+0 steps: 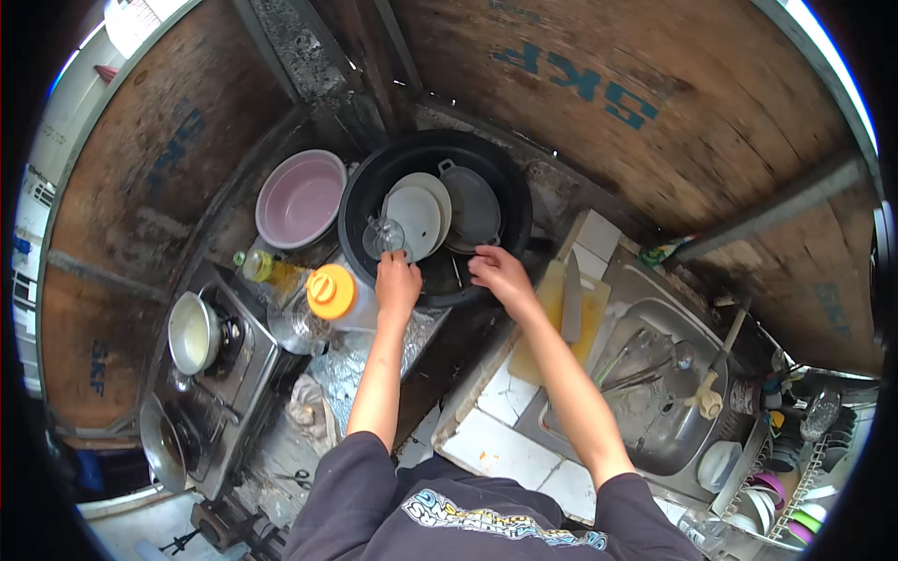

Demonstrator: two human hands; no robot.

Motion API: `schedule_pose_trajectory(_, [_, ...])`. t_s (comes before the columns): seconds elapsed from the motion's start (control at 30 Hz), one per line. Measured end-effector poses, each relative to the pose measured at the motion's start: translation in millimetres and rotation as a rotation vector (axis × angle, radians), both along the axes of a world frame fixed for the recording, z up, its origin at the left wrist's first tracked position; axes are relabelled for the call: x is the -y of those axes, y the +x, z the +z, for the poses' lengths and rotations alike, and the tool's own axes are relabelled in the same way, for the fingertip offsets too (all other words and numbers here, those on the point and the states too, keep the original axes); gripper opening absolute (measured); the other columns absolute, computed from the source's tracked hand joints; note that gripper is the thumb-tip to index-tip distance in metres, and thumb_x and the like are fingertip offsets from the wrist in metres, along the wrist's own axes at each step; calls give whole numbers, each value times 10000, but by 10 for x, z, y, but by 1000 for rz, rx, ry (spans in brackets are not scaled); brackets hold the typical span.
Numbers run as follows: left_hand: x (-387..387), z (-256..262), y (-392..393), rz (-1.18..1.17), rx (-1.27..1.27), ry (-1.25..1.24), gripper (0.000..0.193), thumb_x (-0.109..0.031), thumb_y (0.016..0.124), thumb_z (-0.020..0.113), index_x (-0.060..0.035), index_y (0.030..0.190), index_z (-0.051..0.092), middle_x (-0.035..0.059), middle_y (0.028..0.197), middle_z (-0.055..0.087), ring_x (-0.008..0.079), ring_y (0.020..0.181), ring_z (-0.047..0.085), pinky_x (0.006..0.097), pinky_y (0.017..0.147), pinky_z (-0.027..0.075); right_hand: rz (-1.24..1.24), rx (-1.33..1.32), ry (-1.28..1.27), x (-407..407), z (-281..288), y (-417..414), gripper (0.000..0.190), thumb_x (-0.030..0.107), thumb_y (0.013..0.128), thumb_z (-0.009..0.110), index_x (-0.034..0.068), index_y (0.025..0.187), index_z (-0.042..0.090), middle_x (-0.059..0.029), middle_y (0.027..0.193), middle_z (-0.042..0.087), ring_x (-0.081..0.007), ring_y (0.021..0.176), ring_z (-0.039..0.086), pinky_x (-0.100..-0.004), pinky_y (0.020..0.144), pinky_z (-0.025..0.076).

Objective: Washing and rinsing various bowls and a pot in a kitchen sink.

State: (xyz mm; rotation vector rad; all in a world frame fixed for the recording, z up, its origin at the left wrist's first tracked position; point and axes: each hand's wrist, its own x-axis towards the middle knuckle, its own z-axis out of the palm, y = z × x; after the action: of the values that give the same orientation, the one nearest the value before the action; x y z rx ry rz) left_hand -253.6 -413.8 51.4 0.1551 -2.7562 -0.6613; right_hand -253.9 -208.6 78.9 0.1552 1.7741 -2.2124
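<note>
A large black plastic basin [515,203] lies before me, with dishes in it. My left hand [398,286] reaches over its near rim, fingers bent, the fingertips at the lower edge of a clear glass [379,237]. Whether they grip the glass is hidden. Behind the glass, white plates [415,217] lean together. Near the basin's right side, my right hand [501,277] has bent fingers slightly apart and nothing visible in it. Its fingertips are close to the bottom of a grey metal pan [471,203] with small loop handles. A thin utensil [457,270] stands between the hands.
A pink basin [302,200], an oil bottle [280,273] and an orange-lidded container [331,291] stand left. Further left is a gas stove [245,379] with a pot [189,333]. At right, a knife [572,301] lies on a cutting board [596,308] beside a sink [659,449] holding utensils.
</note>
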Motion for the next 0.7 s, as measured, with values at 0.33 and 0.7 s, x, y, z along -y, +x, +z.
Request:
schedule_pose_trajectory(0.33, [204,-775,-849,88,362,-312,127,-72,757,601,-27,870,641,138,915,651,312,845,645,408,746,511,-88,210,623,947,-1764,-1417,590,181,646,768,-50,1131,525,-168,922,663,-243,896,648,-317,730,503])
schedule_pose_trajectory(0.7, [193,-895,-997,93,288,-357,106,-69,708,610,-28,791,662,146,817,652,312,782,650,419,716,506,-205,44,593,1120,-1652,-1387,717,189,608,750,-12,1216,426,-237,1047,629,-400,977,615,-428,860,477])
